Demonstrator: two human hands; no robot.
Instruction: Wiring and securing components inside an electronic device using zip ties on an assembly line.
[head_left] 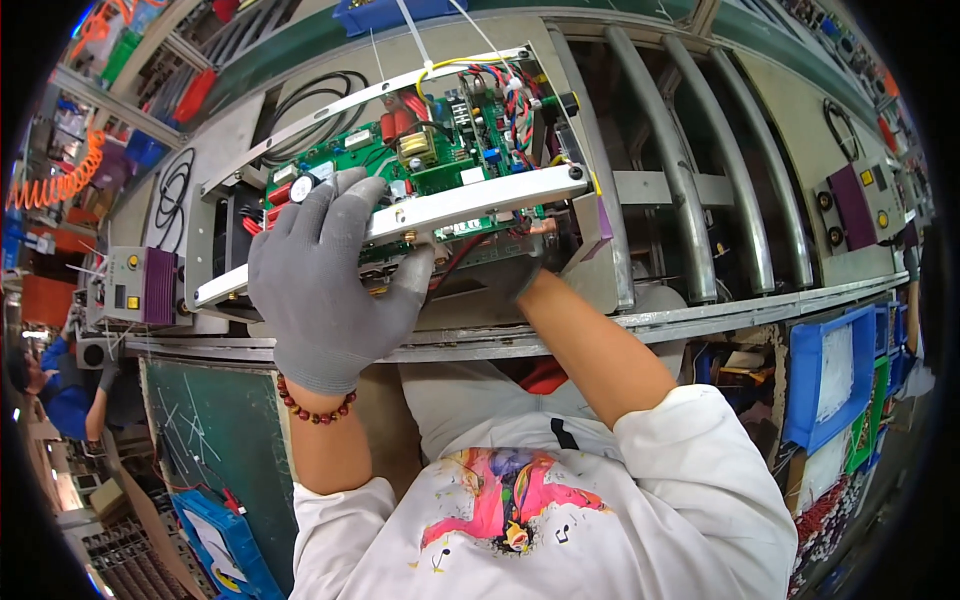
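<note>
"White is what we meet first: the printed shirt (pixel 510 500), sleeves ending near the elbows, both forearms reaching forward. And the hands?"

"We find the left hand (pixel 325 285) in a grey glove, closed around the near rail (pixel 490 203), fingers over the top and thumb below, with a bead bracelet (pixel 318 410) at the wrist."

"What about the right hand (pixel 512 277)?"

"Gloved too, and mostly hidden below that rail. We cannot tell whether it is spread or grips anything."

"Then where do we place the open electronics unit (pixel 450 175)?"

"Straight ahead on the bench (pixel 450 346), just left of the metal rollers (pixel 685 170). We see its green circuit board (pixel 345 155) inside, and coloured wires (pixel 517 105) bunched toward the right end."

"Farther out?"

"We notice a purple-sided box (pixel 157 285) off left, a similar box (pixel 858 210) beyond the rollers, and a blue bin (pixel 400 14) past the unit."
</note>
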